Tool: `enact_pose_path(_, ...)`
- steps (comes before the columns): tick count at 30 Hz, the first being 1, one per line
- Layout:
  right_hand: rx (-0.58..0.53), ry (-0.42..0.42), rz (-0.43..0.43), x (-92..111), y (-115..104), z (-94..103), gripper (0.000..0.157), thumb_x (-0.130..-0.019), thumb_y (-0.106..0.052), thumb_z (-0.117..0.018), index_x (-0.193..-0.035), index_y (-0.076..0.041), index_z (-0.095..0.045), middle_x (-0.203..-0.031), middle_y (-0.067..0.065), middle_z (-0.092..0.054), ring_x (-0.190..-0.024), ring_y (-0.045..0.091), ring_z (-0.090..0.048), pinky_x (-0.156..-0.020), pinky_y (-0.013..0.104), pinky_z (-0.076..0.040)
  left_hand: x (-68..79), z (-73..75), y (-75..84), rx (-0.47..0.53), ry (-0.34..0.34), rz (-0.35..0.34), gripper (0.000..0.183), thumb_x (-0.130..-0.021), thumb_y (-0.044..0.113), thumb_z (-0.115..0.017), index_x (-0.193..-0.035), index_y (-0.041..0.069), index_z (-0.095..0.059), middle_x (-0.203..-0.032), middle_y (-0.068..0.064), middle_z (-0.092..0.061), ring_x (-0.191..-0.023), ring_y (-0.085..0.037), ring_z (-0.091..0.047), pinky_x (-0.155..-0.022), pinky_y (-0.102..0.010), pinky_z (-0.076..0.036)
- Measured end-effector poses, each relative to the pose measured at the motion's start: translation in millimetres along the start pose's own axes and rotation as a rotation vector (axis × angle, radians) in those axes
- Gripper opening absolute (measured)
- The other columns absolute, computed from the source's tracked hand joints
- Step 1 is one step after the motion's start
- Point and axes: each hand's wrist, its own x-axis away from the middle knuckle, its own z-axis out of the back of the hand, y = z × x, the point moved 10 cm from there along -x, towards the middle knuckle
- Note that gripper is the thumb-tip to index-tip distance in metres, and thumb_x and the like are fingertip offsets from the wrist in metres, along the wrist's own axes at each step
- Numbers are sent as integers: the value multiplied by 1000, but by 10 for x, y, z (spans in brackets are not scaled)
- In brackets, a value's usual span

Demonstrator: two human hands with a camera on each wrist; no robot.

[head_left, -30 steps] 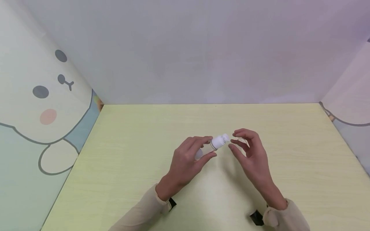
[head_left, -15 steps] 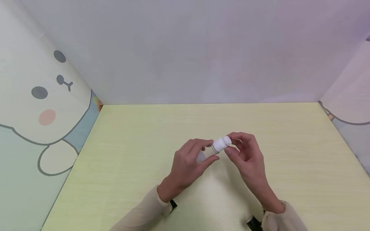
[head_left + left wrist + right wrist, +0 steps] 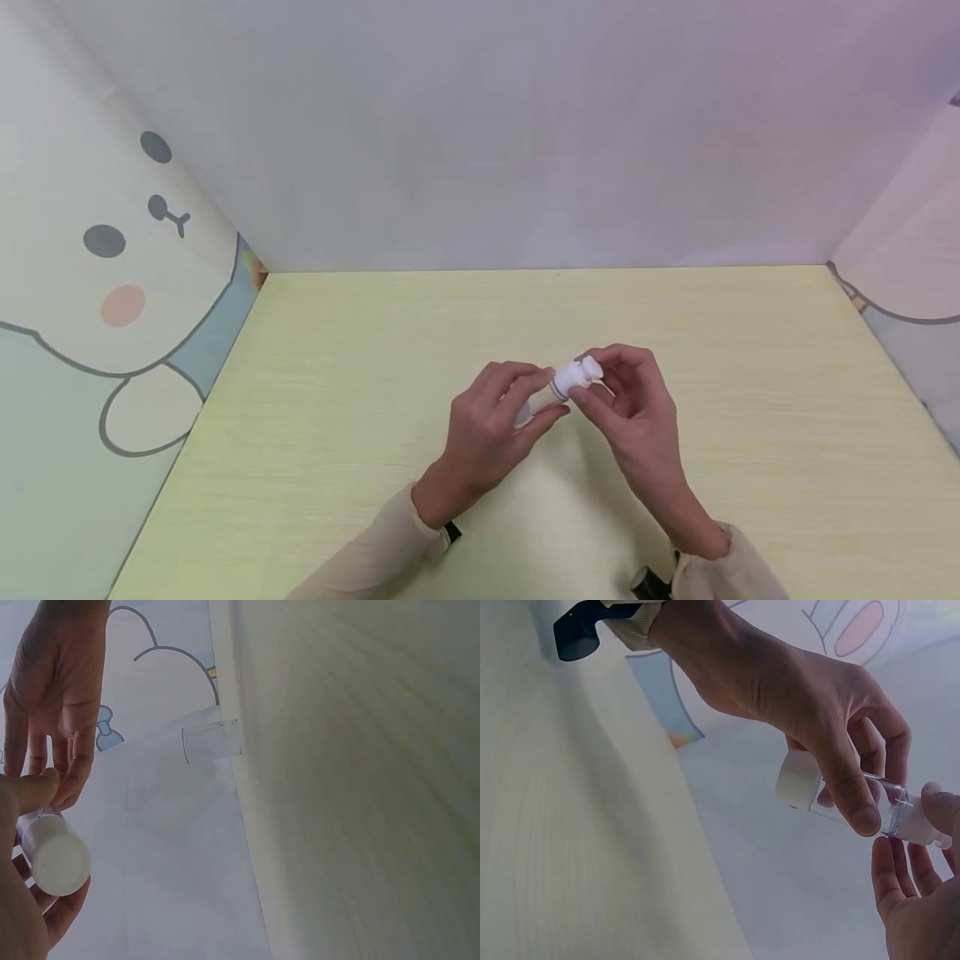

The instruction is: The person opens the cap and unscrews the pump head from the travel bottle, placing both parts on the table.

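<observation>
Between both hands is a small clear bottle (image 3: 846, 804) with a white base end (image 3: 799, 778) and a white pump-like top (image 3: 577, 375). My left hand (image 3: 487, 421) grips its clear body, thumb on the near side and fingers over the far side. My right hand (image 3: 637, 412) pinches the white top, its thumb (image 3: 939, 804) on the collar and its fingers around the other side. The bottle is tilted, top pointing up and to the right in the head view. In the left wrist view the round white end (image 3: 62, 866) faces the camera.
A clear cylinder (image 3: 212, 741), faint in the left wrist view, stands on the pale wooden table (image 3: 360, 350) beyond the hands. A pale wall (image 3: 525, 133) rises along the back edge. Cartoon-printed panels (image 3: 120, 250) flank the sides. A black wrist device (image 3: 651, 583) is by the right sleeve.
My right hand has come in from the right, from apart with spread fingers to pinching the bottle's white top. My left hand keeps its grip, nearly still.
</observation>
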Motion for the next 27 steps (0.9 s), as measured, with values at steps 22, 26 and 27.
enact_pose_path(22, -44, 163, -31, 35, -16, 132, 43, -76, 26, -75, -112, 6, -60, -108, 8, -72, -94, 14, -74, -86, 23, -62, -10, 74, 8, 219, 78, -44, 42, -73, 24, -97, -109, 10, -81, -92, 1, -77, -69, -11, -64, -64, -14, -52)
enact_pose_path(26, -41, 162, -32, 44, -24, 134, 41, -77, 26, -76, -109, 5, -62, -107, 8, -67, -93, 13, -72, -85, 21, -62, -14, 74, -24, 310, 88, -26, 41, -72, 20, -97, -107, 9, -81, -88, 0, -76, -69, -10, -64, -66, -12, -52)
enact_pose_path(27, -44, 161, -34, 45, -24, 134, 41, -77, 26, -76, -108, 4, -62, -106, 7, -66, -93, 13, -72, -85, 21, -62, -17, 67, -36, 341, 84, -17, 40, -72, 19, -97, -107, 8, -81, -87, 0, -76, -69, -10, -63, -67, -12, -52)
